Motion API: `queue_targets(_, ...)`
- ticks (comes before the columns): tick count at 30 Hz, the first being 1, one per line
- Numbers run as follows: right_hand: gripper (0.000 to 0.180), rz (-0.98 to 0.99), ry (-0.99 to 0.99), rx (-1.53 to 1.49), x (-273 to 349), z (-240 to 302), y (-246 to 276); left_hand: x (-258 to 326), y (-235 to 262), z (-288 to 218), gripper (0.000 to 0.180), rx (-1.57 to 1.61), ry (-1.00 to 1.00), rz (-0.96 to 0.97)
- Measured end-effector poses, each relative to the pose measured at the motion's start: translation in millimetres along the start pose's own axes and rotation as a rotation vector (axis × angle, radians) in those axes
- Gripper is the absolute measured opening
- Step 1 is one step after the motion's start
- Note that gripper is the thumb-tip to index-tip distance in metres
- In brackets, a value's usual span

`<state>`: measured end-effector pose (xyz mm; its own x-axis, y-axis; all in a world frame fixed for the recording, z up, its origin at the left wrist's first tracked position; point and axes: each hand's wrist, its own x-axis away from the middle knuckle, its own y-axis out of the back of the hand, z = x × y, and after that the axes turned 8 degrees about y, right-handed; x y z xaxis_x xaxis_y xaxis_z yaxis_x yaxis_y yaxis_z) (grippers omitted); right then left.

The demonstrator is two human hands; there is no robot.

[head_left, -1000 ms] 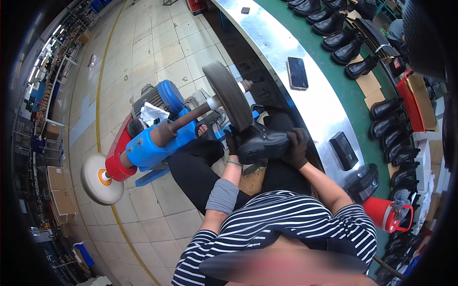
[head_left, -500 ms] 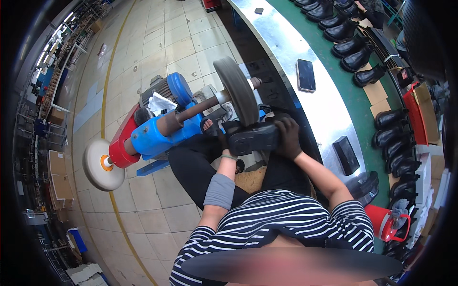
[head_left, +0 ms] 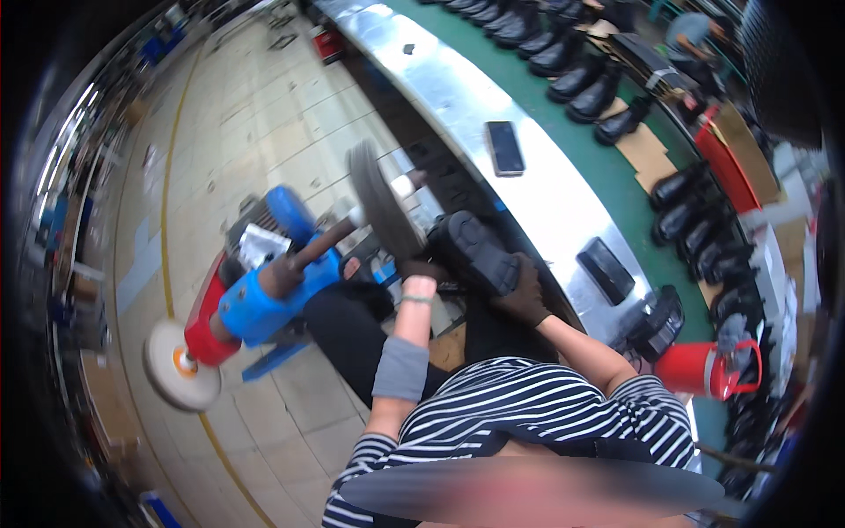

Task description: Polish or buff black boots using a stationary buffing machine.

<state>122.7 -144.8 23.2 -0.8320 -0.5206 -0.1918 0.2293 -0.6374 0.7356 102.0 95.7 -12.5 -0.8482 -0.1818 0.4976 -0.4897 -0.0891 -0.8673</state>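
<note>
A black shoe (head_left: pixel 478 253) is held at an angle above my lap, with its treaded sole facing up. My right hand (head_left: pixel 523 295), in a dark glove, is closed round the end nearer me. My left hand (head_left: pixel 422 269), also gloved, is closed at the shoe's left side, its fingers blurred and partly hidden. Just left of the shoe stands the dark grey buffing wheel (head_left: pixel 383 198) on the shaft of a blue and red polishing machine (head_left: pixel 268 304). Between wheel and shoe there seems to be a small gap. A pale wheel (head_left: pixel 180 365) sits at the machine's other end.
To the right runs a shiny metal bench (head_left: pixel 550 207) with a phone (head_left: pixel 505 148), a black block (head_left: pixel 606 270) and another black shoe (head_left: pixel 653 319). Beyond it, several black boots (head_left: pixel 576 84) line a green surface (head_left: pixel 563 132). A red jug (head_left: pixel 691 370) stands near my right elbow.
The shoe has come away from the wheel's lower edge and turned from level to slanted, its sole now tipped up. My right hand has moved to its near end. The whole view has shifted.
</note>
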Motion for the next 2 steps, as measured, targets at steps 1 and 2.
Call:
queue_targets(1,0.094,0.013,0.027,-0.018,2.6,-13.1,5.8,8.9,-13.3,14.0,0.070,0.094,-0.017,0.008)
queue_targets(2,0.094,0.037,0.050,-0.100,5.1,-21.2,3.4,1.4,-29.6,22.1,0.070,0.067,0.015,0.028)
